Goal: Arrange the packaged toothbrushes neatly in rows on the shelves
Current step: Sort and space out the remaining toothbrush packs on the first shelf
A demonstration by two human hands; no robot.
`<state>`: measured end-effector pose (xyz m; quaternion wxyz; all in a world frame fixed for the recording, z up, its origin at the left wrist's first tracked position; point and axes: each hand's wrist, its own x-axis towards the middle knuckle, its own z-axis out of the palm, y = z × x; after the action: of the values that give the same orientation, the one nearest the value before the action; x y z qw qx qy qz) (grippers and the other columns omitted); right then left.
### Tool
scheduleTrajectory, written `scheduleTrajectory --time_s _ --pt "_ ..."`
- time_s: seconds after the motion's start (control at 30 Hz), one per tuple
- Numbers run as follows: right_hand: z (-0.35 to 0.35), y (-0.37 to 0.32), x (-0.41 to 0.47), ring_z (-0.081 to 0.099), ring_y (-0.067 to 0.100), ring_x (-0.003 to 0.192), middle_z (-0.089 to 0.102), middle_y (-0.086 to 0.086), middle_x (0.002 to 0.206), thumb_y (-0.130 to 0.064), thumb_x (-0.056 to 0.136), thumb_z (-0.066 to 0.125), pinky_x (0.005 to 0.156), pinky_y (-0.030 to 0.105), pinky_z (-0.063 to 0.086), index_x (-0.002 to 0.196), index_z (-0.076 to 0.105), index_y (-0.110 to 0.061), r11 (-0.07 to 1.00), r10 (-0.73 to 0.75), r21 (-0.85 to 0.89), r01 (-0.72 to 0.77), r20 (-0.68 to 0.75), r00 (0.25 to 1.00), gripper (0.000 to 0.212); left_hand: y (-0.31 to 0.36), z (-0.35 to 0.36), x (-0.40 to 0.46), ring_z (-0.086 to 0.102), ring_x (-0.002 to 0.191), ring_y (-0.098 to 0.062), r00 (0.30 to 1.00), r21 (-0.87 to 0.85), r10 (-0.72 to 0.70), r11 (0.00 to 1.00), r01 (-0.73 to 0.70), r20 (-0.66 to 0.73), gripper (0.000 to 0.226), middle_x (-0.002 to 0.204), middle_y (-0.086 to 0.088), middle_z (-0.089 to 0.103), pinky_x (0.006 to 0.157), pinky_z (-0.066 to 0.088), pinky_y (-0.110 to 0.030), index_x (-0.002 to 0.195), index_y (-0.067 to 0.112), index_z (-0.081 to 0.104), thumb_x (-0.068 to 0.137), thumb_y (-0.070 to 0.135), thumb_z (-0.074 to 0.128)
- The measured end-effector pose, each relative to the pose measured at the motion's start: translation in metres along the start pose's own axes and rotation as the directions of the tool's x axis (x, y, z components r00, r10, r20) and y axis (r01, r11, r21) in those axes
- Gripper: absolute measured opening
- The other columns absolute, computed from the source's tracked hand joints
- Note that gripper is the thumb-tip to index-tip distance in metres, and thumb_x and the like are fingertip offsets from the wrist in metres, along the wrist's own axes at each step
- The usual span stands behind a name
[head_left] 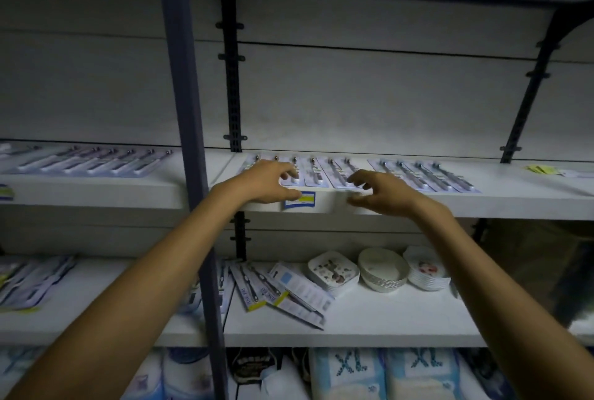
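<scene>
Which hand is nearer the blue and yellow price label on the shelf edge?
Left. The left hand has its thumb at the price label, overlapping its left end. The right hand hovers off to the label's right, clear of it.

Both arms outstretched, L hand [268, 182] & R hand [382, 194] fingers curled, empty

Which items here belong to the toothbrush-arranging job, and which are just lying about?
Job: row of packaged toothbrushes under both hands; left-bay row; loose packs on the lower shelf.
Lying about: stacked dishes; XL packs at the bottom; yellow tags.
</scene>
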<state>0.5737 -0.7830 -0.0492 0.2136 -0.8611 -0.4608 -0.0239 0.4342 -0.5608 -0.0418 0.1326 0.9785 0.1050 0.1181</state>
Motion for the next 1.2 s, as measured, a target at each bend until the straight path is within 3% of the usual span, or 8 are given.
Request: scheduleTrajectory --time_s 0.57,0.67,0.93,1.03,1.2 --pt "0.061 -0.099 -0.020 0.053 0.016 0.107 0.053 0.005 0.132 -0.033 0.091 0.061 0.087 0.026 0.042 0.133 0.048 -0.019 0.992 -0.086 0.100 0.078 0.083 0.993 0.046 -0.080 -0.012 -0.122 0.055 0.116 -0.018 0.987 0.003 -0.149 0.989 0.149 0.061 0.057 0.133 -0.003 0.055 0.097 0.047 -0.033 0.134 0.021 0.051 0.085 0.046 0.066" --pt "0.082 -0.136 -0.006 0.054 0.018 0.112 0.054 0.005 0.132 -0.035 0.090 0.061 0.088 0.027 0.044 0.133 0.048 -0.020 0.990 -0.102 0.108 0.090 0.110 0.989 0.047 -0.115 -0.026 -0.140 0.055 0.115 -0.018 0.987 0.020 -0.155 0.988 0.154 0.048 0.056 0.132 -0.004 0.056 0.094 0.046 -0.030 0.133 0.021 0.051 0.085 0.047 0.066" --pt "0.148 -0.268 0.046 0.054 0.016 0.103 0.056 0.005 0.127 -0.034 0.090 0.062 0.084 0.027 0.043 0.131 0.048 -0.020 0.986 -0.129 0.122 0.117 0.095 0.987 0.045 -0.255 -0.086 -0.198 0.054 0.116 -0.017 0.977 0.041 -0.211 0.977 0.210 0.042 0.057 0.133 -0.003 0.056 0.094 0.042 -0.027 0.136 0.019 0.050 0.087 0.045 0.065" --pt "0.169 -0.312 0.064 0.054 0.017 0.110 0.054 0.004 0.128 -0.034 0.089 0.063 0.090 0.028 0.046 0.133 0.047 -0.020 0.980 -0.135 0.159 0.116 0.118 0.984 0.049 -0.305 -0.103 -0.217 0.054 0.116 -0.017 0.970 0.048 -0.236 0.971 0.234 0.052 0.057 0.133 -0.003 0.056 0.094 0.043 -0.028 0.136 0.020 0.050 0.087 0.045 0.064" --pt "0.179 -0.364 0.099 0.054 0.015 0.106 0.056 0.001 0.125 -0.037 0.089 0.062 0.093 0.032 0.048 0.131 0.048 -0.023 0.985 -0.136 0.123 0.125 0.080 0.988 0.046 -0.362 -0.130 -0.231 0.055 0.113 -0.016 0.967 0.000 -0.252 0.968 0.252 0.032 0.056 0.130 -0.001 0.056 0.095 0.045 -0.029 0.135 0.021 0.050 0.087 0.044 0.065"
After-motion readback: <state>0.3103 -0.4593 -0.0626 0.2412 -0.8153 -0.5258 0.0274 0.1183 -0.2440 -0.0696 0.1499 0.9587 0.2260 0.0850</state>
